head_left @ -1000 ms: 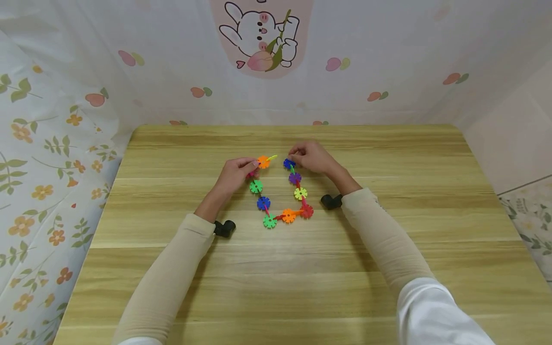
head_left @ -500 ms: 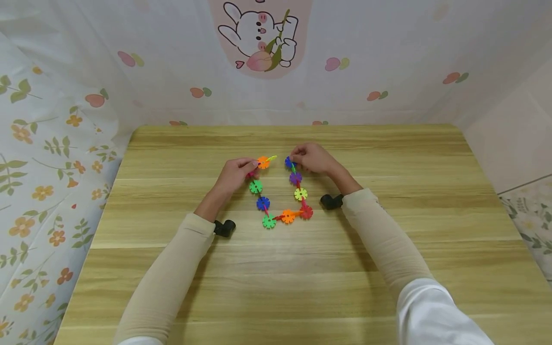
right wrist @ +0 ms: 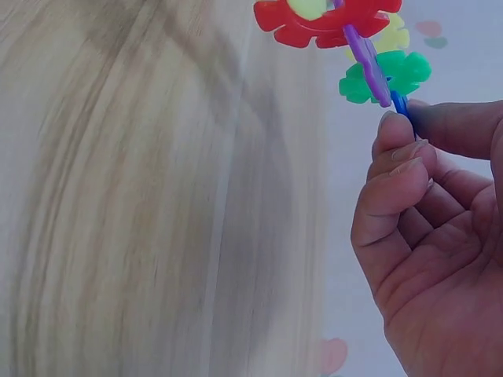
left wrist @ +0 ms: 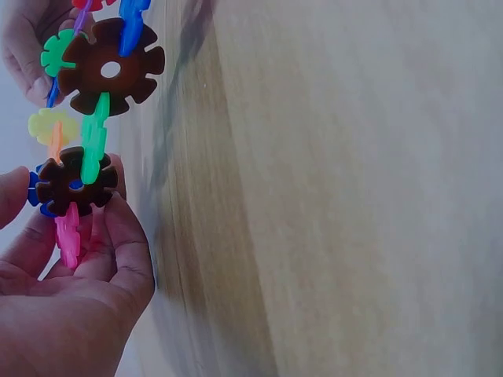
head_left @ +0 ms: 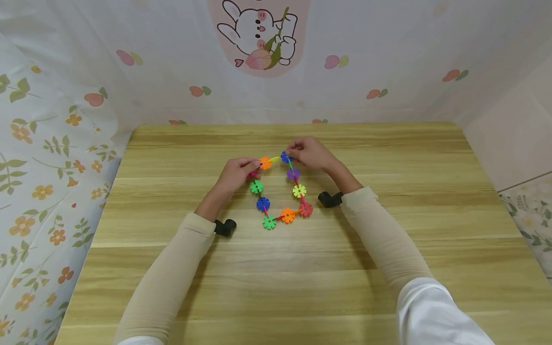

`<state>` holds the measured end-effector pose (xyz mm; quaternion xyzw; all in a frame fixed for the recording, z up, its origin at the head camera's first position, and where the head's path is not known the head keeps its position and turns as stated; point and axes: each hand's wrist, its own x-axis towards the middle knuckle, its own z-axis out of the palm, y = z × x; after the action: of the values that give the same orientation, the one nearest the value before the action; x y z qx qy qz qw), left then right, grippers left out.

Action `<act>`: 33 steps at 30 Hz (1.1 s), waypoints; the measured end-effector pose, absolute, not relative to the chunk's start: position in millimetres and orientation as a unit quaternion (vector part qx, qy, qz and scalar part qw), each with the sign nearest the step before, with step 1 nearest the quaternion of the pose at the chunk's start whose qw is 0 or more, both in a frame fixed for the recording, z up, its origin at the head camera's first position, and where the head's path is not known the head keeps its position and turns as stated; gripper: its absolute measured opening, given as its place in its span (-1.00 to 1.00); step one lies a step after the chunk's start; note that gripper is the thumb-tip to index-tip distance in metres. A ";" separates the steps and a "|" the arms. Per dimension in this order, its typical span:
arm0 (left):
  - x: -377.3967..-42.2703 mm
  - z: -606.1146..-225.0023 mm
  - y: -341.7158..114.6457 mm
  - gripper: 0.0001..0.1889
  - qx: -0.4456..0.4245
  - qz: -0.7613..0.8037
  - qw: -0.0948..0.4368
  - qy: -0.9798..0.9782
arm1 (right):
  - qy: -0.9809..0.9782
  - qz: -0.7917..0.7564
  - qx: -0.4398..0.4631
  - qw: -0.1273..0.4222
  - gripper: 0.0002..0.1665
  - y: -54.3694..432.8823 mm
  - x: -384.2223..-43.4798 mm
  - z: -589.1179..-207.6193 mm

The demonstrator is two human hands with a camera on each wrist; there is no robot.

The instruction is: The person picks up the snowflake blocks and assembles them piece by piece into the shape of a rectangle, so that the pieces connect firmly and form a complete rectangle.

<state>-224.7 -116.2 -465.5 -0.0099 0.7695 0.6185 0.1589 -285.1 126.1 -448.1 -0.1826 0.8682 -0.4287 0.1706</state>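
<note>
A chain of notched plastic discs in several colours hangs in a U shape between my hands, its lowest part at a green disc in the head view. My left hand pinches the chain's left side beside an orange disc. From that disc a yellow disc, seen nearly edge-on, points right. At the other end, my right hand pinches a blue disc between thumb and fingers, a small gap from the yellow one. A brown disc shows above my left fingers in the left wrist view.
The wood-grain table lies below the chain. A patterned cloth hangs behind its far edge, and a floral cloth hangs at the left. Black wrist cameras sit by both sleeve cuffs.
My right hand has moved slightly up and left with the blue disc, narrowing the gap to the yellow disc. The chain's right side has shifted with it; my left hand stays nearly still.
</note>
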 end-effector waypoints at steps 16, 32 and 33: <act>-222.9 -463.7 -109.8 -0.65 0.006 0.623 0.162 0.766 | 0.859 -0.448 -0.185 0.163 -0.78 121.6 -282.3 -448.3; -222.9 -458.8 -104.8 -0.66 -0.003 0.641 0.162 0.750 | 0.833 -0.491 -0.189 0.169 -0.78 124.5 -275.5 -451.2; -222.7 -458.6 -104.8 -0.66 -0.003 0.641 0.162 0.750 | 0.831 -0.497 -0.184 0.170 -0.78 124.7 -275.0 -452.0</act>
<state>-222.7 -104.8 -458.6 -0.0029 0.7500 0.6413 0.1620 -275.0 124.7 -452.0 -0.1839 0.8311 -0.4966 0.1697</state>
